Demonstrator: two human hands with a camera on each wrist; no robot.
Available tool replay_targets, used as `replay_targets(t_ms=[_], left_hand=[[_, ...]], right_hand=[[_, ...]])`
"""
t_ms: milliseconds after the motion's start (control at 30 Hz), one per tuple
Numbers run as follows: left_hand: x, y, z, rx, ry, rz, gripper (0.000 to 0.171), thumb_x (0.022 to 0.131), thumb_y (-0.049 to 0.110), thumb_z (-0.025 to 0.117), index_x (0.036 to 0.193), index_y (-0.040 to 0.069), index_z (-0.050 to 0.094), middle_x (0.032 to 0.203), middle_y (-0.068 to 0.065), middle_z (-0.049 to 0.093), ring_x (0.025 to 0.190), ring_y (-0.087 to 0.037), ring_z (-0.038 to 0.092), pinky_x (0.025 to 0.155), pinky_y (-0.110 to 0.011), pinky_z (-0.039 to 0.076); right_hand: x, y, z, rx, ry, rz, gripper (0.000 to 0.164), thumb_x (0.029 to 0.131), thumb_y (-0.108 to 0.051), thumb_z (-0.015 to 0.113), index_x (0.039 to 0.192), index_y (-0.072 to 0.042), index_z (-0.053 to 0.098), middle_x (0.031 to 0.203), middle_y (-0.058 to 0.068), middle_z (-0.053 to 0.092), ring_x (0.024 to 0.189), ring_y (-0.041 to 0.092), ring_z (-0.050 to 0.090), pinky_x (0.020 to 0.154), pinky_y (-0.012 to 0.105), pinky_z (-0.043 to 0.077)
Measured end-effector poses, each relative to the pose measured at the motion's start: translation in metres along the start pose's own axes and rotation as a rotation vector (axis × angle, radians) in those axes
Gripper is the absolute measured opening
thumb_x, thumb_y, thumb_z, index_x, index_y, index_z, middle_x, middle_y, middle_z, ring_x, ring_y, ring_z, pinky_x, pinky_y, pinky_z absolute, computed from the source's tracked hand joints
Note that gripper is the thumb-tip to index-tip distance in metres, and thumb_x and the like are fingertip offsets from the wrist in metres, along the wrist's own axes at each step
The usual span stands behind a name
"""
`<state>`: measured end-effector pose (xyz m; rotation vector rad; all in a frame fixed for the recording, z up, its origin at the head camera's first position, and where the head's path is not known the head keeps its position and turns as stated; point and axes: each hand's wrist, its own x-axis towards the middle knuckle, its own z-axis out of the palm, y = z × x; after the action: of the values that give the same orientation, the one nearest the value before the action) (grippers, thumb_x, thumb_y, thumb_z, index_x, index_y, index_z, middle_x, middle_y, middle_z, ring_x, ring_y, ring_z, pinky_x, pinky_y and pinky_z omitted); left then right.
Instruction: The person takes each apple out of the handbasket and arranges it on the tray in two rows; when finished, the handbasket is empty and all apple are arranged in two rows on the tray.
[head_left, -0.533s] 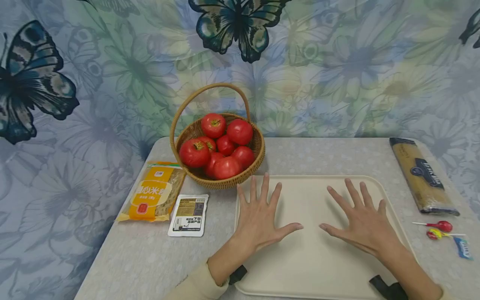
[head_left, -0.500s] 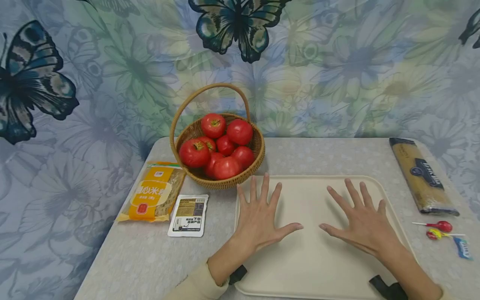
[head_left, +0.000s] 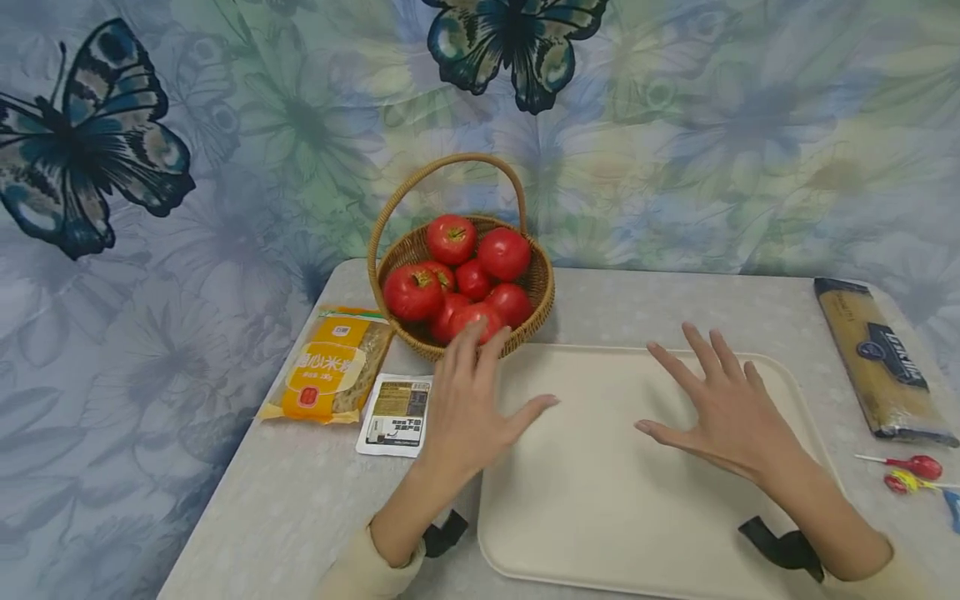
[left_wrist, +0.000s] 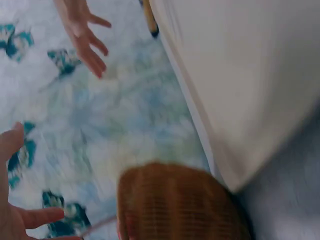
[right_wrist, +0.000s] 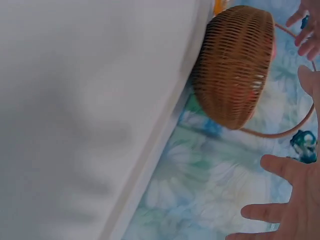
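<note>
The left hand [head_left: 467, 408] is spread, its fingertips overlapping the front tomato [head_left: 483, 313] and the near rim of the wicker basket [head_left: 537, 317] in the head view; whether they touch cannot be told. The right hand [head_left: 723, 408], fingers and thumb splayed, is over the cream tray [head_left: 585, 492] and holds nothing. The tomatoes [head_left: 472, 279] sit heaped in the basket, at the tray's far left corner. For lifting one out, it seems wisest to take a topmost fruit, cup it lightly round the sides and stay clear of the tall handle [head_left: 468, 157], lest the heap roll. The yellow rice-noodle packet [head_left: 326, 367] shows large white characters, 心米 and seemingly 粉. The white pouch [head_left: 396, 414] beside it bears print mostly too small to read, while the pasta packet [head_left: 888, 362] has pale lettering on a dark label, not legible with certainty
</note>
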<state>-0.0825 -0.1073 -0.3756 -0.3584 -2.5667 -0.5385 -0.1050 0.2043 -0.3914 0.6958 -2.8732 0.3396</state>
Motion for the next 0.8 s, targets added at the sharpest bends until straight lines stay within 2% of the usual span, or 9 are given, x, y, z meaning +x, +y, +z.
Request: replay_targets(t_ms=[67, 133, 267, 400, 600, 700, 800], left_hand=[[0.003, -0.016, -0.004, -0.011, 0.07, -0.061, 0.09, 0.075, 0.067, 0.071, 0.14, 0.01, 0.047, 0.148, -0.018, 0.04, 0.139, -0.037, 0.037, 0.105, -0.057, 0.042], [0.005, -0.03, -0.003, -0.01, 0.106, -0.133, 0.093, 0.075, 0.065, 0.073, 0.141, 0.006, 0.045, 0.15, -0.023, 0.035, 0.141, -0.044, 0.032, 0.105, -0.06, 0.041], [0.004, -0.05, 0.004, -0.025, 0.083, -0.285, 0.101, 0.074, 0.068, 0.071, 0.143, 0.002, 0.038, 0.155, -0.029, 0.021, 0.144, -0.051, 0.018, 0.106, -0.063, 0.038], [0.004, -0.057, 0.012, -0.071, 0.048, -0.398, 0.107, 0.074, 0.074, 0.067, 0.144, 0.0, 0.034, 0.158, -0.028, 0.012, 0.148, -0.045, 0.011, 0.109, -0.061, 0.036], [0.002, -0.06, 0.015, -0.093, 0.048, -0.46, 0.105, 0.076, 0.072, 0.065, 0.141, -0.004, 0.034, 0.158, -0.026, 0.013, 0.148, -0.041, 0.016, 0.109, -0.056, 0.038], [0.002, -0.062, 0.013, -0.084, 0.042, -0.468, 0.104, 0.076, 0.071, 0.067, 0.14, -0.004, 0.034, 0.156, -0.026, 0.016, 0.145, -0.041, 0.022, 0.109, -0.056, 0.039], [0.006, -0.067, 0.007, -0.091, 0.056, -0.445, 0.105, 0.074, 0.068, 0.072, 0.14, -0.005, 0.035, 0.153, -0.027, 0.022, 0.14, -0.042, 0.029, 0.107, -0.056, 0.041]], right_hand=[[0.016, -0.005, -0.004, 0.032, 0.038, -0.085, 0.093, 0.075, -0.06, 0.075, 0.153, -0.029, 0.034, 0.158, 0.021, 0.026, 0.136, 0.055, 0.032, 0.089, 0.077, 0.037], [0.035, -0.011, -0.007, 0.1, 0.054, -0.179, 0.087, 0.077, -0.052, 0.078, 0.15, -0.027, 0.038, 0.157, 0.02, 0.029, 0.135, 0.053, 0.035, 0.091, 0.073, 0.04], [0.077, -0.027, -0.009, 0.243, 0.018, -0.322, 0.075, 0.082, -0.039, 0.078, 0.147, -0.024, 0.043, 0.156, 0.017, 0.031, 0.135, 0.046, 0.04, 0.094, 0.064, 0.046], [0.119, -0.04, -0.009, 0.339, -0.025, -0.397, 0.069, 0.085, -0.037, 0.076, 0.145, -0.024, 0.044, 0.155, 0.016, 0.032, 0.135, 0.042, 0.041, 0.092, 0.058, 0.05], [0.171, -0.054, -0.001, 0.46, -0.031, -0.472, 0.065, 0.084, -0.03, 0.078, 0.141, -0.017, 0.049, 0.152, 0.019, 0.035, 0.138, 0.039, 0.039, 0.103, 0.056, 0.044], [0.189, -0.061, 0.003, 0.493, -0.057, -0.474, 0.063, 0.086, -0.032, 0.077, 0.141, -0.017, 0.05, 0.151, 0.019, 0.036, 0.138, 0.038, 0.039, 0.104, 0.056, 0.043], [0.202, -0.07, 0.006, 0.519, -0.088, -0.466, 0.063, 0.086, -0.035, 0.076, 0.141, -0.02, 0.051, 0.151, 0.017, 0.038, 0.138, 0.035, 0.04, 0.104, 0.056, 0.043]])
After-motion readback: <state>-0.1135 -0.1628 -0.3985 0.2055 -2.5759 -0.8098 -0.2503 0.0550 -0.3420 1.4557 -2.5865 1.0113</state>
